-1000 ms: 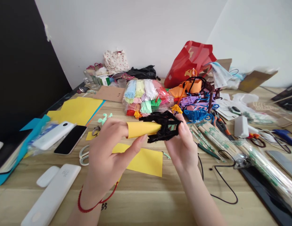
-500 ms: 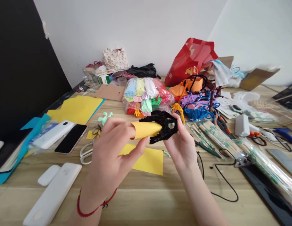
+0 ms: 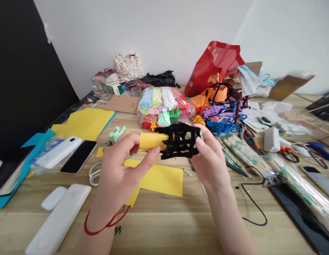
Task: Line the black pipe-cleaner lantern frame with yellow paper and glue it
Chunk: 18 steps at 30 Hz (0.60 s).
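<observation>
My left hand point(image 3: 124, 163) pinches a rolled piece of yellow paper point(image 3: 151, 141) between thumb and fingers. The paper's right end sits inside a black fuzzy lattice frame point(image 3: 180, 143), which looks made of pipe cleaners. My right hand point(image 3: 210, 156) grips the far end of that frame, thumb in front and fingers behind. Under the hands, a flat yellow paper sheet point(image 3: 164, 179) lies on the table. White-handled scissors point(image 3: 94, 173) rest just left of my left hand, partly hidden by it.
A bag of coloured pipe cleaners point(image 3: 165, 108) stands behind the hands. On the left lie a black phone point(image 3: 79, 156) and a white power bank point(image 3: 60, 219). Pliers point(image 3: 249, 136), bundled sticks point(image 3: 246, 156) and a black cord point(image 3: 256, 202) are to the right. A red bag point(image 3: 213, 67) stands at the back.
The black frame has turned so its lattice side faces me, and the yellow roll has shifted slightly left with my left hand. My right thumb has come round to the frame's front.
</observation>
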{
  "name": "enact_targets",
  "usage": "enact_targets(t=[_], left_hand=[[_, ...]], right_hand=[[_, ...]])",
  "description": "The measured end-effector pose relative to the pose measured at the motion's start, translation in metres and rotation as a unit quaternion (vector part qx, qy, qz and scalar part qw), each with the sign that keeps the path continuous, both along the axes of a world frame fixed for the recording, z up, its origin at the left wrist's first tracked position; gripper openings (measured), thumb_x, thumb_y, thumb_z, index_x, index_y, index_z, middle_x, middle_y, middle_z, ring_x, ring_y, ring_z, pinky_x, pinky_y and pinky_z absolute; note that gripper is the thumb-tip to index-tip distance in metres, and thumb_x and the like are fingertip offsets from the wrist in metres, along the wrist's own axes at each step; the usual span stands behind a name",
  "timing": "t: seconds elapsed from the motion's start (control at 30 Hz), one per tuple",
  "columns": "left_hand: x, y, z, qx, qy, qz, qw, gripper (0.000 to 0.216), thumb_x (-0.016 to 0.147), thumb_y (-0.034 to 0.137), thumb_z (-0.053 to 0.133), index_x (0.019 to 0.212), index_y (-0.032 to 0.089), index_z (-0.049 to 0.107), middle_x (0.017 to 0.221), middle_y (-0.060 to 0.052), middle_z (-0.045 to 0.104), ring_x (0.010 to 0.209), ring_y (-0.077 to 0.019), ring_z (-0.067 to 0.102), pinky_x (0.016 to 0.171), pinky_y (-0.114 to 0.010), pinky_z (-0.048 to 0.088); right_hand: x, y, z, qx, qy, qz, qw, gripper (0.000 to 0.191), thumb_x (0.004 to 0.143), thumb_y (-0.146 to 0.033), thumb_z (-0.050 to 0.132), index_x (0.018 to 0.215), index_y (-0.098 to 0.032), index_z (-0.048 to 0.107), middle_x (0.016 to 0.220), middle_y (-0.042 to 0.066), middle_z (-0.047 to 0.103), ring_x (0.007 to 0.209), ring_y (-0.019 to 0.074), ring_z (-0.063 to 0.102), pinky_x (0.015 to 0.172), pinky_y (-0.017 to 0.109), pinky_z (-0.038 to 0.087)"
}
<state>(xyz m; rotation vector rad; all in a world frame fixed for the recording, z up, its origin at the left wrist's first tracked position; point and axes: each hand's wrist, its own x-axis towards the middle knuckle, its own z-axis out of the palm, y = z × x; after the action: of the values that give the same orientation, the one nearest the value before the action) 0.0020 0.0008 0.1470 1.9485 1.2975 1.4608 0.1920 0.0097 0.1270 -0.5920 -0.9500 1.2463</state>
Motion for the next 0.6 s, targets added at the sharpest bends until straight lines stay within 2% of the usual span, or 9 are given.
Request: enact_targets(t=[0.23,0.33,0.47,0.6], left_hand=[[-0.001,-0.004,0.005,-0.02,-0.013,-0.011,1.0,0.008,0.088,0.031,0.07,0.084,0.026,0.065,0.076,0.003,0.056,0.068,-0.0137,0.049,0.061,-0.03,0.037],[0.002,-0.005,0.004,-0.037,-0.054,-0.018,0.998,0.011,0.088,0.034,0.07,0.082,0.026,0.066,0.074,0.003,0.056,0.069,-0.0143,0.052,0.062,-0.029,0.04],[0.004,-0.001,0.004,-0.075,-0.088,-0.023,0.993,0.014,0.086,0.04,0.073,0.083,0.026,0.07,0.074,0.002,0.062,0.068,-0.0148,0.055,0.061,-0.028,0.042],[0.001,0.003,0.009,-0.116,-0.106,-0.084,0.984,0.015,0.088,0.042,0.072,0.087,0.027,0.073,0.077,0.001,0.068,0.069,-0.0154,0.059,0.06,-0.027,0.046]], right_hand=[[-0.008,-0.003,-0.006,0.055,-0.016,-0.039,0.998,0.024,0.088,-0.032,0.075,0.111,-0.037,0.071,0.126,-0.003,0.069,0.116,0.0174,0.065,0.104,0.036,0.054],[-0.011,-0.003,-0.009,0.043,-0.016,-0.031,0.998,0.025,0.088,-0.036,0.075,0.113,-0.037,0.07,0.125,-0.003,0.07,0.118,0.0187,0.065,0.108,0.039,0.052],[-0.012,-0.004,-0.01,0.017,-0.012,-0.034,0.999,0.024,0.088,-0.039,0.075,0.112,-0.038,0.07,0.122,-0.004,0.071,0.114,0.0187,0.066,0.105,0.038,0.054],[-0.013,-0.006,-0.006,-0.018,-0.014,-0.044,0.999,0.024,0.088,-0.037,0.075,0.111,-0.037,0.07,0.119,-0.003,0.072,0.11,0.0187,0.068,0.101,0.037,0.056]])
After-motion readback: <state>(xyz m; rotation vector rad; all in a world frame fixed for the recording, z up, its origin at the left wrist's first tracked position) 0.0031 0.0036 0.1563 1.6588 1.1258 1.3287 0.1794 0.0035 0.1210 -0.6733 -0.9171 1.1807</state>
